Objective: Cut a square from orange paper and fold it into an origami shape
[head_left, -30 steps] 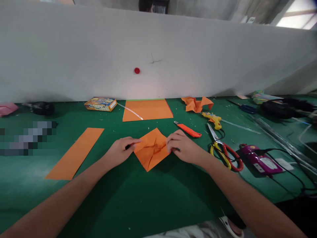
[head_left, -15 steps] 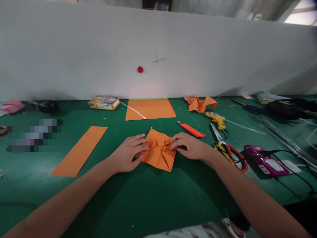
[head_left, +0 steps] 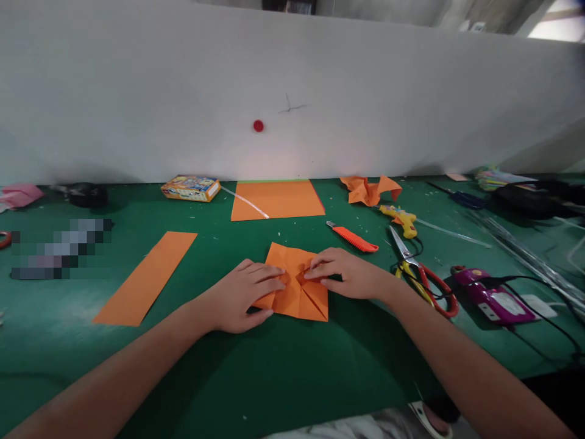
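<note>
A square of creased orange paper (head_left: pixel 295 296) lies on the green table, with fold lines meeting at a raised pleat near its middle. My left hand (head_left: pixel 249 294) grips its left side, fingers on top and thumb by the near left corner. From the right, my right hand (head_left: pixel 345 272) has its fingertips closed at the central pleat; the other fingers cover part of the paper's right edge. What lies under the fingertips is hidden.
Left of me lies an orange paper strip (head_left: pixel 148 277). Behind are an orange sheet stack (head_left: pixel 278 201), a small box (head_left: pixel 191 188) and crumpled orange paper (head_left: pixel 371 190). To the right lie a utility knife (head_left: pixel 354 238), a yellow glue gun (head_left: pixel 399 219), scissors (head_left: pixel 436 289) and a purple device (head_left: pixel 498 299).
The orange paper has turned slightly and shifted a little toward me. My right fingers have moved inward to its centre, and my left hand has slid slightly right and nearer to me.
</note>
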`<state>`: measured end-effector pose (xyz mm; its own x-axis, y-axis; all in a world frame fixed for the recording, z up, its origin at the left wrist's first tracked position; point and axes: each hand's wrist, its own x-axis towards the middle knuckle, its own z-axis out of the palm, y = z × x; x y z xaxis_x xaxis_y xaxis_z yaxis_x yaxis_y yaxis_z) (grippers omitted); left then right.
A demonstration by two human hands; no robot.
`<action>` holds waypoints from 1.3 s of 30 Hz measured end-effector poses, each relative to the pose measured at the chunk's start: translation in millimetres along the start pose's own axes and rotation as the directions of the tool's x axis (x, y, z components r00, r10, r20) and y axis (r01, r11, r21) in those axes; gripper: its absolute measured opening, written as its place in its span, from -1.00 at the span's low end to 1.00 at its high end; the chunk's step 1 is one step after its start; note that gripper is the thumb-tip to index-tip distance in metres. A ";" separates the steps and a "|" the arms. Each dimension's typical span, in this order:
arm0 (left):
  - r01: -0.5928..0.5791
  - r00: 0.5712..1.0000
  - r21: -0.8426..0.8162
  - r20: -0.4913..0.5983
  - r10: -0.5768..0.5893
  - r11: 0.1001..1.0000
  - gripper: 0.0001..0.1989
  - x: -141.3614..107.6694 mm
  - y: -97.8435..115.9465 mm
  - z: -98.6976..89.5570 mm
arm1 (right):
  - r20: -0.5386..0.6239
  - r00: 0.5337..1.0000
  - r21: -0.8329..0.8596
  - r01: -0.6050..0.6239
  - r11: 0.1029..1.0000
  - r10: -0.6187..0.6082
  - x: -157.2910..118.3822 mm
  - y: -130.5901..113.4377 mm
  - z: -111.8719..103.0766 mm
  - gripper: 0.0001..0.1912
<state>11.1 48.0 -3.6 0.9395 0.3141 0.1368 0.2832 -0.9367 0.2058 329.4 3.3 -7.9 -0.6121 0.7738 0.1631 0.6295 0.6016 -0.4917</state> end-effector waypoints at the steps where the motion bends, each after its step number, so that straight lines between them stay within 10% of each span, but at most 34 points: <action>1: -0.008 1.000 0.002 -0.006 0.008 1.000 -0.58 0.2 0.6 0.2 | 0.007 1.000 -0.037 0.003 0.999 -0.003 0.9 -2.3 1.4 -0.62; 30: -0.173 0.958 0.114 -0.212 0.194 0.978 -0.74 1.5 -4.2 7.1 | 0.179 0.984 0.033 -0.001 0.999 -0.005 -6.5 -35.1 -14.1 -0.34; 39: -0.079 0.942 0.022 -0.325 0.082 0.997 -0.74 2.0 -4.2 6.9 | 0.195 0.981 -0.066 0.034 0.997 -0.021 0.9 -42.3 -1.7 -0.31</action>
<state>13.1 51.4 -10.8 0.8458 0.2696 0.4604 0.2122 -0.9617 0.1732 303.0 -21.1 14.5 -0.7068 0.7074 0.0031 0.6384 0.6397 -0.4280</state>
